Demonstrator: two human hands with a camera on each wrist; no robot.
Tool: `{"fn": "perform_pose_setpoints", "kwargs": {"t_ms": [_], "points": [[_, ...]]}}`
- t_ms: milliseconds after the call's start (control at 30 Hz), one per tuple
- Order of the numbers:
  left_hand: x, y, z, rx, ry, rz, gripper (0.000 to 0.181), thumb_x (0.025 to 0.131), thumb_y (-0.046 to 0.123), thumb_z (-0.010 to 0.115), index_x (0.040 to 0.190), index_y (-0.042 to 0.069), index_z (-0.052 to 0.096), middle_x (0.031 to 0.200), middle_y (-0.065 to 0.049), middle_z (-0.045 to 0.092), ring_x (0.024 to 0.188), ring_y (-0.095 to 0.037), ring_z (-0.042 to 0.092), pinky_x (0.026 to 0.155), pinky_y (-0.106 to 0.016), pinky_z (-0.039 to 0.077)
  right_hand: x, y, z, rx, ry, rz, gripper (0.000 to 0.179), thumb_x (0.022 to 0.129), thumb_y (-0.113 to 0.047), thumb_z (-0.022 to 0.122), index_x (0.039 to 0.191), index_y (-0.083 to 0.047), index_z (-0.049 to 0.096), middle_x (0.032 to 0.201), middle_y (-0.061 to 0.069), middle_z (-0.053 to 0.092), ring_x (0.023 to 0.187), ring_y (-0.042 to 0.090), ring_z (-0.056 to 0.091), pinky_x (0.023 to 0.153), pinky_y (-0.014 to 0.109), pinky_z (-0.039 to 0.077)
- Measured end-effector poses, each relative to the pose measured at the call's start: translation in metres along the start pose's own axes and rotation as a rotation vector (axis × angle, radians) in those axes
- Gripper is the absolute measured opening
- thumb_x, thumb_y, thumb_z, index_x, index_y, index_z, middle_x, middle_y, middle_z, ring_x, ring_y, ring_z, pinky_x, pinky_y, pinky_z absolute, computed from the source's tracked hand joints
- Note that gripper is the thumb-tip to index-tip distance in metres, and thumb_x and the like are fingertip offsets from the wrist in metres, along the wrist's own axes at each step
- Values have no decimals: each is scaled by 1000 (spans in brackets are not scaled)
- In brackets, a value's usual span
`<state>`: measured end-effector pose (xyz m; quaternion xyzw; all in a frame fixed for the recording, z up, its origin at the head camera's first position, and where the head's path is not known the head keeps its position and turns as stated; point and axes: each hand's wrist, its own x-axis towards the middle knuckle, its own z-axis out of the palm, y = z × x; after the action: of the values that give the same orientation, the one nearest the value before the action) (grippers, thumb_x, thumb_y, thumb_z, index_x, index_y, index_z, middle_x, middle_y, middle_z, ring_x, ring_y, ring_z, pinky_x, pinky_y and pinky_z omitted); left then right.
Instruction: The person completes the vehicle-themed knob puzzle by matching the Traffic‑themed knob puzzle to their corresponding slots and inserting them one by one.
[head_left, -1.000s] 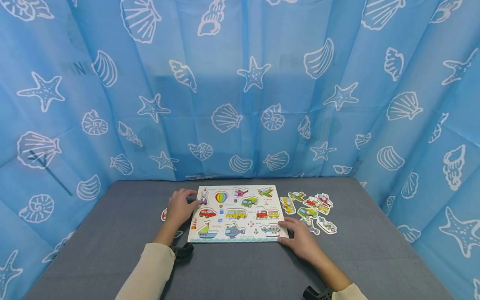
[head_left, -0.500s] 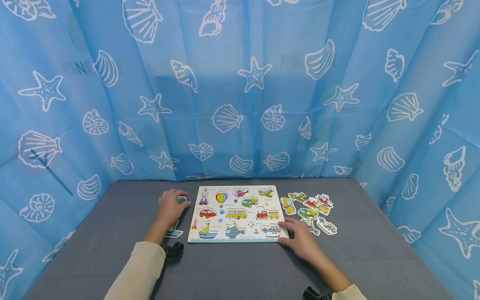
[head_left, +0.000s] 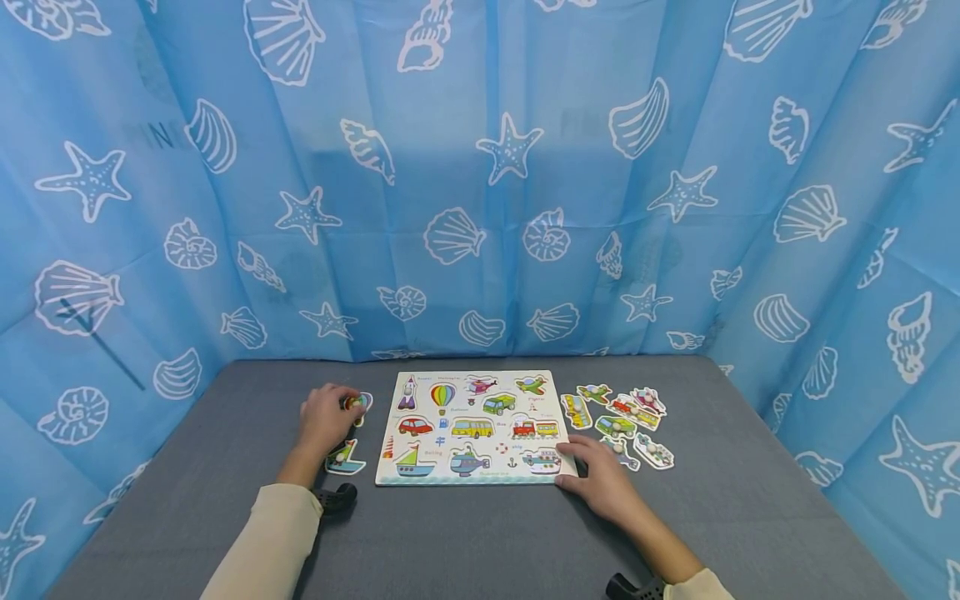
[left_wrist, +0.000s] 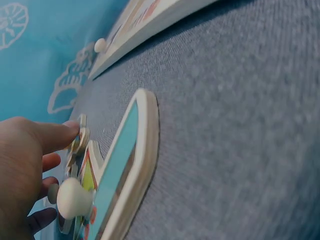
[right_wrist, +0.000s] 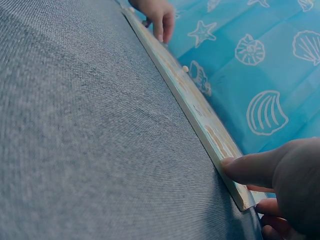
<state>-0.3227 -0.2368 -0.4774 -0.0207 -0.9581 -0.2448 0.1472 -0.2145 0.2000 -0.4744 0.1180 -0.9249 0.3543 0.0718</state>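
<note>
A wooden puzzle board (head_left: 450,446) printed with vehicles lies mid-table. My right hand (head_left: 600,475) grips its near right corner; the thumb (right_wrist: 250,167) lies on the board's edge in the right wrist view. My left hand (head_left: 326,421) is over the knobbed puzzle pieces left of the board. Its fingers are spread apart and loosely bent beside a hot-air balloon piece (head_left: 363,402); whether they touch it is unclear. A sailboat piece (head_left: 347,460) lies nearer, its white knob (left_wrist: 74,198) large in the left wrist view. Anything under the palm is hidden.
Several loose vehicle pieces, among them a green truck piece (head_left: 615,426) and a ship piece (head_left: 654,451), lie in a cluster right of the board. A blue seashell curtain (head_left: 480,183) hangs behind the grey tabletop (head_left: 480,542).
My left hand has moved from the rocket at the board's upper left, leftward to the loose pieces, then slightly nearer. The balloon piece and sailboat piece show more. My right hand has stayed put.
</note>
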Motion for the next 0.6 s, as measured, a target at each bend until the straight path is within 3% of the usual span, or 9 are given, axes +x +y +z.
{"fn": "perform_pose_setpoints", "kwargs": {"t_ms": [367, 600], "points": [[-1, 1, -5, 1, -63, -67, 30, 88, 25, 72, 109, 4, 71, 112, -18, 60, 110, -40, 50, 91, -57, 34, -1, -1, -1, 2, -3, 2, 43, 76, -11, 82, 115, -2, 69, 129, 19, 57, 122, 43, 47, 101, 56, 34], [0, 0, -6, 4, -81, -79, 27, 89, 23, 70, 106, 3, 71, 114, -19, 59, 111, -40, 49, 92, -58, 35, -1, 1, 0, -3, 3, -6, 43, 75, -11, 82, 115, -2, 69, 128, 20, 57, 121, 43, 48, 100, 56, 35]]}}
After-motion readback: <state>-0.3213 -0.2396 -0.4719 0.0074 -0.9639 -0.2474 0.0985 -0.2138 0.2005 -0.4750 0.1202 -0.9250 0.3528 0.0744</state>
